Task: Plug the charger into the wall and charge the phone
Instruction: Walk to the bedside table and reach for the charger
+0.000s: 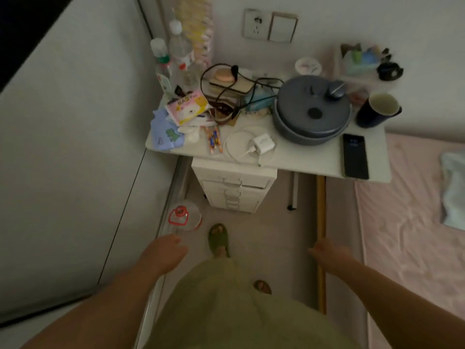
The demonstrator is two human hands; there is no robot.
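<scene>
A white charger block (263, 144) with its coiled white cable (232, 144) lies on the white tabletop (314, 159) near the front edge. A black phone (355, 155) lies flat at the table's front right corner. The wall socket (255, 23) sits above the table, beside a light switch (282, 26). My left hand (164, 251) hangs low at the left, fingers loosely apart, holding nothing. Low at the right is my right hand (327, 253), fingers curled, also with nothing in it. Both hands are well short of the table.
A grey lidded pot (312, 110) with a mouse on it, a dark mug (378, 109), bottles (180, 50), stacked items with black cables (226, 84) and packets crowd the table. A white drawer unit (235, 187) stands below. A pink bed (412, 222) lies right, a wardrobe left.
</scene>
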